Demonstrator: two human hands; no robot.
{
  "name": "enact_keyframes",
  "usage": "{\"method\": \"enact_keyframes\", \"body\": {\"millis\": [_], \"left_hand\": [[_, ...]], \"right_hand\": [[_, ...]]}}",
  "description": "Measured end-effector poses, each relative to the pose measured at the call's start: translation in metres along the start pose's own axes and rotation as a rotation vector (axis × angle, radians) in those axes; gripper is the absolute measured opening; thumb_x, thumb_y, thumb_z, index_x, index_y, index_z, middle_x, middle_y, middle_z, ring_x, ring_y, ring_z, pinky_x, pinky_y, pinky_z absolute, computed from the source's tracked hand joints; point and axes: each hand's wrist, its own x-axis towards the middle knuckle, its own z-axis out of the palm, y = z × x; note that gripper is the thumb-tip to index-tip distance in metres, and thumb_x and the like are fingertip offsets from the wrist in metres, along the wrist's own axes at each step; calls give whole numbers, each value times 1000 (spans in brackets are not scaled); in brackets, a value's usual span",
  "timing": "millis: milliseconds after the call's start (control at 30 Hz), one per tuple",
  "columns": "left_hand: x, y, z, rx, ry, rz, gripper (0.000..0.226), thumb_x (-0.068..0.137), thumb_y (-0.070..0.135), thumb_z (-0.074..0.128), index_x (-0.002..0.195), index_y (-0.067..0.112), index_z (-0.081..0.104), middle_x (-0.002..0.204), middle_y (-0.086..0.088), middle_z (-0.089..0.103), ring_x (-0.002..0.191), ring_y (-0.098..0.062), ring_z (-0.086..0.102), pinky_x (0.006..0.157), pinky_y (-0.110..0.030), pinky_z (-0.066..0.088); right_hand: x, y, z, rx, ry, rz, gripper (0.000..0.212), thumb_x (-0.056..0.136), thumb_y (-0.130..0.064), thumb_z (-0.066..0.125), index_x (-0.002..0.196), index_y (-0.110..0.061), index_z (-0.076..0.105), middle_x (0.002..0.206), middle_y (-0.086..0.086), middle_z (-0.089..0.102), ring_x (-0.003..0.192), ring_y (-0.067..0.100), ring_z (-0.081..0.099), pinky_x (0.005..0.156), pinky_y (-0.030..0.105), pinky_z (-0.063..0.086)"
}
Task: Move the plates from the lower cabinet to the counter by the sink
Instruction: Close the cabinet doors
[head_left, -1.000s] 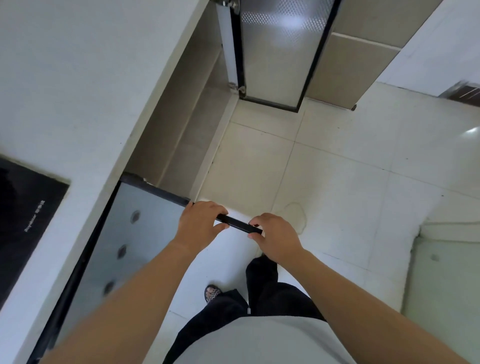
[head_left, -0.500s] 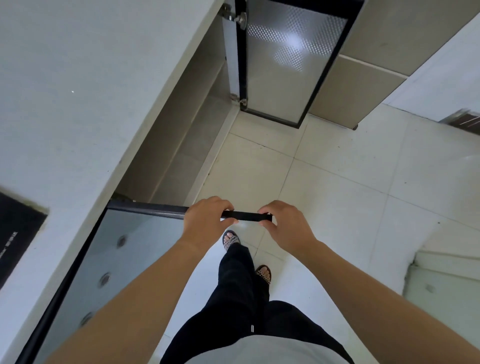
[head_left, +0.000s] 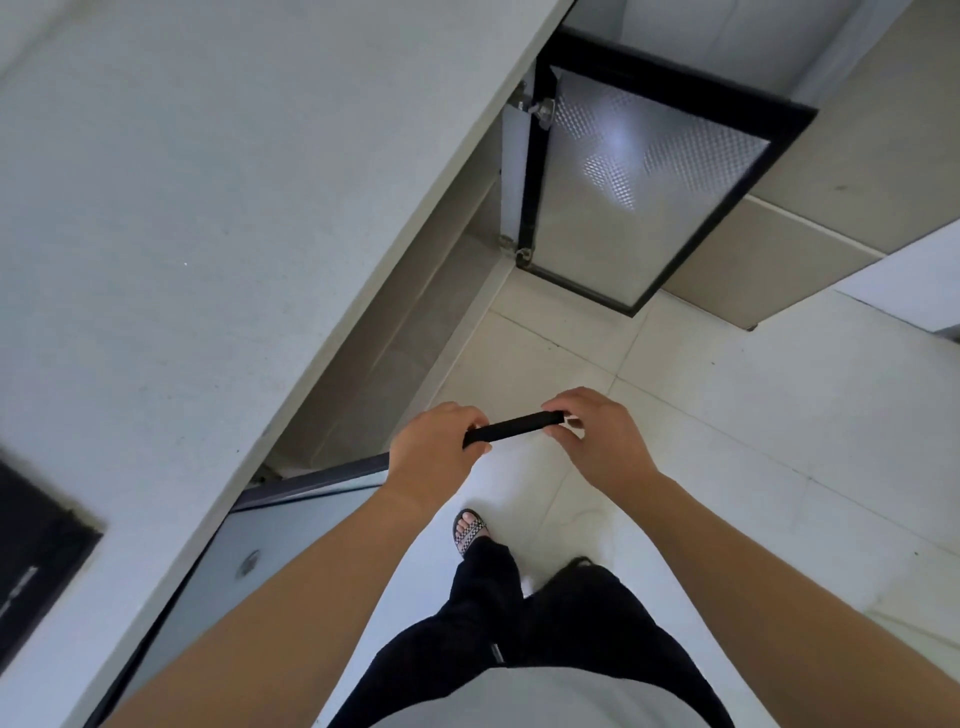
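Grey counter (head_left: 208, 234), black-framed frosted cabinet door (head_left: 270, 540)

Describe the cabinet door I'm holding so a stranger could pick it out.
Under the front edge of the long white counter, two black-framed doors stand open over the tiled floor. It is the near door, with a smooth grey panel, and the left hand and right hand grip its top edge. The far door has dimpled, shiny glass and nobody touches it.

left hand (head_left: 432, 448), right hand (head_left: 605, 441), gripping door edge (head_left: 514, 427)
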Motion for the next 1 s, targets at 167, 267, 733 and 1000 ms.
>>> {"method": "enact_keyframes", "body": {"millis": [167, 267, 733, 1000], "left_hand": [[23, -4, -16, -13, 66, -106, 17, 89, 31, 56, 106, 34, 60, 104, 12, 60, 95, -13, 56, 68, -26, 42], [36, -1, -24, -37, 114, -186, 19, 90, 28, 55, 107, 32, 61, 105, 11, 61, 95, -13, 55, 67, -25, 38], [59, 21, -8, -114, 380, -607, 55, 92, 22, 51, 143, 23, 31, 149, 3, 31, 139, -18, 24, 113, -37, 27], [62, 23, 4, -125, 355, -639, 67, 93, 23, 48, 149, 22, 10, 159, 2, 1, 146, -17, -4, 118, -42, 13]], "right_hand": [[53, -4, -9, -13, -84, -84, 22, 84, -10, 66, 106, -9, 66, 102, 5, 66, 88, 21, 62, 82, 37, 53], [87, -6, -17, -46, -156, -172, 22, 85, -12, 65, 107, -10, 66, 104, 5, 65, 90, 19, 62, 83, 33, 53], [210, -9, -15, -51, -315, -656, 20, 83, -14, 67, 103, -9, 67, 99, 5, 67, 86, 21, 63, 74, 36, 55], [207, -8, -8, -189, -256, -783, 39, 89, -22, 60, 125, -8, 55, 134, 7, 51, 121, 21, 47, 89, 28, 45]]}}
